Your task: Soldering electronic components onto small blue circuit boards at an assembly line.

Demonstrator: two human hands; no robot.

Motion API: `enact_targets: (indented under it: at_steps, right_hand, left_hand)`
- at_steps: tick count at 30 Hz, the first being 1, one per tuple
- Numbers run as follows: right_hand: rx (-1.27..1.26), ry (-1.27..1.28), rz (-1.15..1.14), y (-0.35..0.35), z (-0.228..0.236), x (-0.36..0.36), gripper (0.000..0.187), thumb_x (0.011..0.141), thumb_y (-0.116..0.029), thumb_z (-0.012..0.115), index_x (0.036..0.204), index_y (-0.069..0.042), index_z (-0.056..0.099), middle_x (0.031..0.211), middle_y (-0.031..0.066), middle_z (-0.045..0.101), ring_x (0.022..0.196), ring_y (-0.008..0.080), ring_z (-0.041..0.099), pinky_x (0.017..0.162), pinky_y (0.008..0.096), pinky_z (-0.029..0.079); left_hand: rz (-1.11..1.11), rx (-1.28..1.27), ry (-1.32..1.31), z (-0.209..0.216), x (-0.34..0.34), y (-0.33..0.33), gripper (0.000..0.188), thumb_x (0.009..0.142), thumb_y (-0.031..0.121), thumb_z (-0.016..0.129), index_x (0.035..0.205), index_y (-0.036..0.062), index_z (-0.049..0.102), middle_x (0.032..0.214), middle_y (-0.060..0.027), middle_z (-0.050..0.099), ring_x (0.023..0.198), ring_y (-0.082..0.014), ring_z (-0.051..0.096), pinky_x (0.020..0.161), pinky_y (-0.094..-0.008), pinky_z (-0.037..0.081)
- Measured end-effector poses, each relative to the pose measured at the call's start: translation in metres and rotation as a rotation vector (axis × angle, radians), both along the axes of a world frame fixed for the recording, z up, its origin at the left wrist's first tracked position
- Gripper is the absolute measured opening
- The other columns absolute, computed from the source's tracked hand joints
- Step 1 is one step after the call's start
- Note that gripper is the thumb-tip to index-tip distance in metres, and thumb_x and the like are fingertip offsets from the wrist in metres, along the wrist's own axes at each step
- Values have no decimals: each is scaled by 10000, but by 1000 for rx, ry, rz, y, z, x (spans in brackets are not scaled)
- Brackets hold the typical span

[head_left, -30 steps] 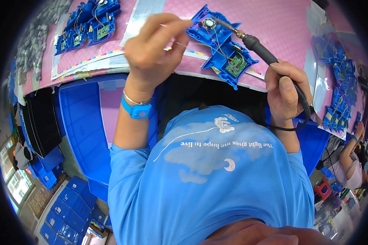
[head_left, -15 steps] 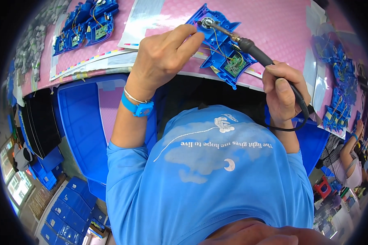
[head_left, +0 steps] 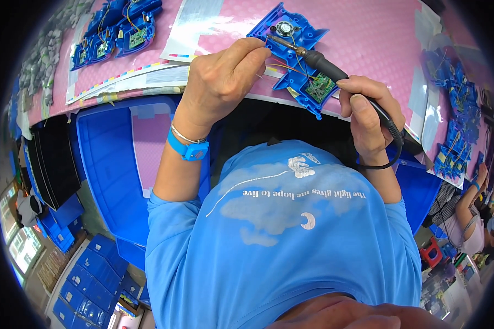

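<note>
My right hand (head_left: 370, 109) holds a soldering iron (head_left: 328, 67) by its black handle, and the cord loops down past the wrist. The metal tip points left, close to the fingertips of my left hand (head_left: 222, 77). Those fingers are pinched together at the left edge of an open blue plastic housing (head_left: 308, 39); what lies between them is too small to make out. Inside the housing sit a round speaker (head_left: 284, 29) and, nearer me, a green circuit board (head_left: 319, 86). Thin coloured wires run between them.
More blue housings with boards (head_left: 134, 39) lie at the far left of the pink table (head_left: 368, 33), others (head_left: 453, 142) at the right. Below the table edge stands a blue bin (head_left: 107, 170). Another person's arm (head_left: 469, 203) shows at the far right.
The soldering iron's tip has moved left and slightly down, from the speaker toward my left fingertips. My right hand has shifted a little left and down.
</note>
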State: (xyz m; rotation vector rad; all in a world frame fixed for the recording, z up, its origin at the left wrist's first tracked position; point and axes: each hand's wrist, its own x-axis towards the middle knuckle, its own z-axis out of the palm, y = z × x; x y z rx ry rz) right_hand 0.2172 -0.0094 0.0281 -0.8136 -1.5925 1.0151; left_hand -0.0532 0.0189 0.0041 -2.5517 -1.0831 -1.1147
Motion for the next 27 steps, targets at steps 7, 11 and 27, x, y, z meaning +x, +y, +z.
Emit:
enact_targets:
  at_steps: [7, 11, 27]
  right_hand:
    - [13, 16, 13, -1, 0, 0, 242, 931, -138, 622, 1058, 38, 729, 754, 87, 688, 615, 112, 624, 563, 236, 472]
    - [32, 6, 2, -2, 3, 2, 247, 933, -135, 612, 1064, 41, 724, 739, 86, 677, 614, 113, 618, 562, 241, 470]
    - [19, -14, 10, -1, 3, 1, 247, 923, -142, 620, 1048, 40, 730, 742, 88, 683, 615, 117, 624, 557, 245, 472]
  left_hand:
    - [-2, 10, -23, 2, 1, 1, 225, 774, 7, 743, 994, 25, 696, 972, -76, 717, 740, -192, 724, 565, -277, 569]
    - [-20, 24, -36, -4, -1, 5, 200, 790, 9, 744, 984, 26, 697, 965, -70, 722, 734, -191, 723, 556, -278, 567]
    - [9, -15, -57, 0, 1, 2, 177, 798, 16, 772, 959, 33, 700, 953, -56, 728, 718, -181, 719, 537, -267, 567]
